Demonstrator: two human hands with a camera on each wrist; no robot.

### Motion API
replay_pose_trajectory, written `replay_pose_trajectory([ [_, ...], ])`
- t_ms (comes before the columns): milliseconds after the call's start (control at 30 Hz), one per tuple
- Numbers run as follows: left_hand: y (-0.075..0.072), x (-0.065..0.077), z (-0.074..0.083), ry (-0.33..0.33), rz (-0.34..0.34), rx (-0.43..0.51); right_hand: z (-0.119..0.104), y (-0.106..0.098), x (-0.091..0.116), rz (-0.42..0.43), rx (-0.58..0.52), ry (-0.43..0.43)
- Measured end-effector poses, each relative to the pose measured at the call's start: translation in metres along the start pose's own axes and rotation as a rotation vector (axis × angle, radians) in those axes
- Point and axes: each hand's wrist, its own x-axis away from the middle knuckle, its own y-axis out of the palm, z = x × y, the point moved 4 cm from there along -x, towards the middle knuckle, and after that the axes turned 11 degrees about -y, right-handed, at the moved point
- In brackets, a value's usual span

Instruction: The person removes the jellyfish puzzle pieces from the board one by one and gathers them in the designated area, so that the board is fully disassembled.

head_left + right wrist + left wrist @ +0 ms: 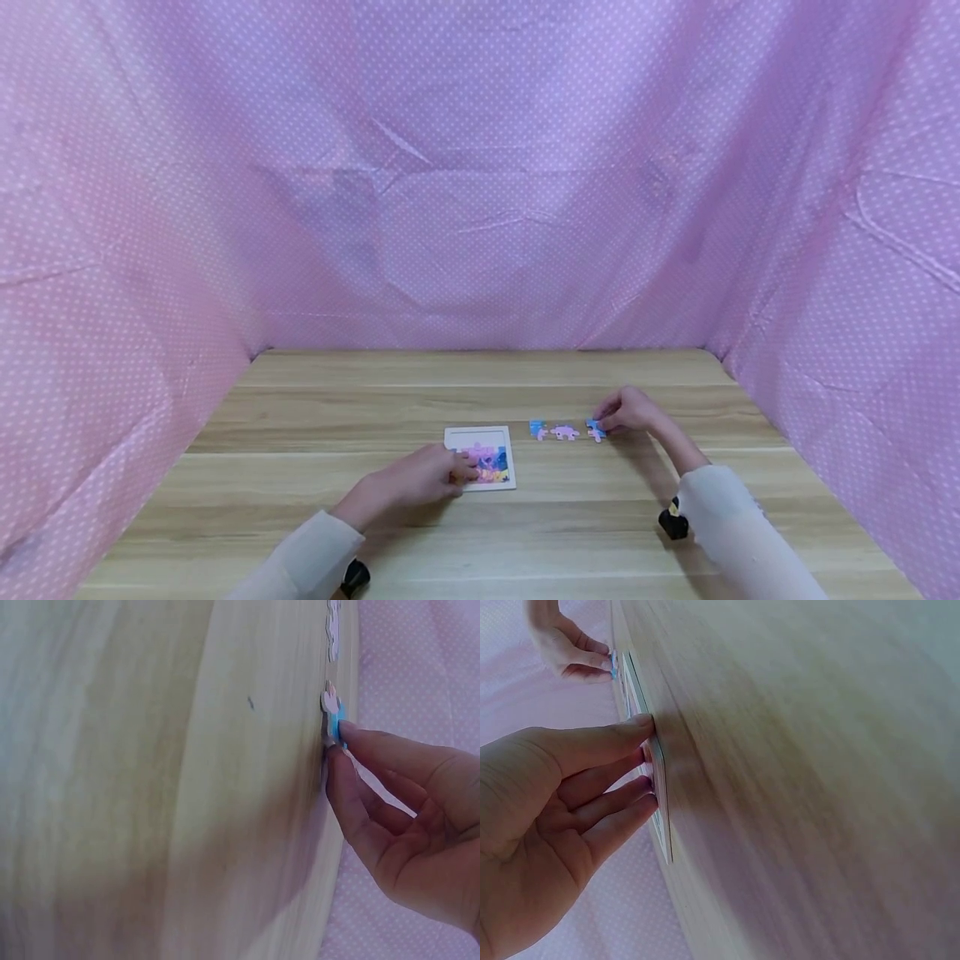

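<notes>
Head view shows the left hand point(424, 477) with fingers loosely bent, their tips touching a puzzle tray point(487, 436). Beyond those fingertips the tray shows pink, blue and yellow picture parts, with a bare white strip along the side farthest from the person. Well apart, to the right of the left hand, the right hand point(632, 410) pinches a blue-and-pink piece point(592, 427), its fingertips narrowed to the piece's edge; whether the piece is clear of the wooden table point(585, 533) I cannot tell. Left of the right hand, just beside the held piece, lies a pink piece point(565, 432), and next along, nearer the tray, a blue-cornered piece point(537, 428). Dotted pink cloth point(480, 200) hangs beyond both hands
</notes>
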Motion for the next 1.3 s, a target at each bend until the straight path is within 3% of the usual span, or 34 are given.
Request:
replay_pose_trajectory([
  [233,0.0,0.0,0.0,-0.002,0.0,0.007,-0.006,0.0,-0.002,0.026,0.189,-0.058],
  [367,-0.001,0.0,0.0,-0.001,0.001,-0.006,-0.005,0.0,-0.002,0.032,0.24,-0.063],
  [600,-0.001,-0.001,-0.001,0.005,0.007,-0.026,-0.006,-0.003,-0.001,0.039,0.11,-0.003],
  [800,-0.001,-0.001,0.0,-0.005,0.01,-0.03,-0.019,0.0,-0.005,0.045,0.174,-0.062],
  [1067,-0.003,-0.001,0.004,-0.046,0.01,-0.036,-0.037,0.026,-0.015,-0.055,0.077,-0.196],
  [1300,-0.003,-0.001,0.01,-0.027,0.008,-0.074,-0.055,0.056,-0.023,-0.17,-0.039,-0.193],
])
